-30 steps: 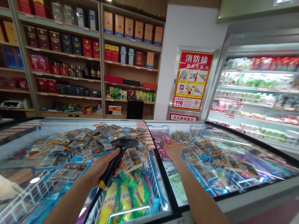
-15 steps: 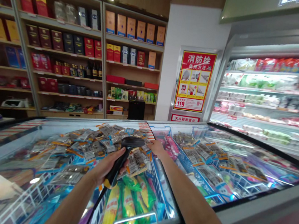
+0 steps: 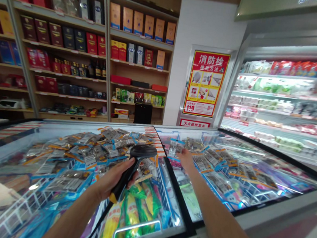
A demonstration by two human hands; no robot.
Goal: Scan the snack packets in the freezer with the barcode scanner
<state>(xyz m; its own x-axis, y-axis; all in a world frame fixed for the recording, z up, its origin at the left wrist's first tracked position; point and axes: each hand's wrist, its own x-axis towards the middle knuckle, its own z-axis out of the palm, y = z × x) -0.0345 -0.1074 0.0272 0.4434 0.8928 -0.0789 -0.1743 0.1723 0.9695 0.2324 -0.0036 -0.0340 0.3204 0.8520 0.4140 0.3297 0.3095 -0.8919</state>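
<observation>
My left hand [image 3: 117, 177] is wrapped round the handle of a black and yellow barcode scanner [image 3: 143, 151], its head pointing away over the freezer. Farther right, my right hand [image 3: 186, 158] pinches a small clear snack packet [image 3: 174, 148] with blue edging above the right-hand glass. A heap of similar snack packets [image 3: 98, 148] with orange and blue edges lies on the left glass lid. More packets [image 3: 216, 160] are spread over the right side, near my right hand. Below the scanner, yellow and green bags [image 3: 133, 211] show through the glass.
The freezer's dark frame [image 3: 179, 198] runs between the two glass lids. Wooden shelves [image 3: 69, 51] of boxes and bottles stand behind at left. A lit open fridge [image 3: 287, 95] is at right, with a red poster [image 3: 206, 84] between them.
My right hand has moved right, from the left heap's edge across the dividing frame, carrying a packet. The scanner stays in my left hand, almost unmoved.
</observation>
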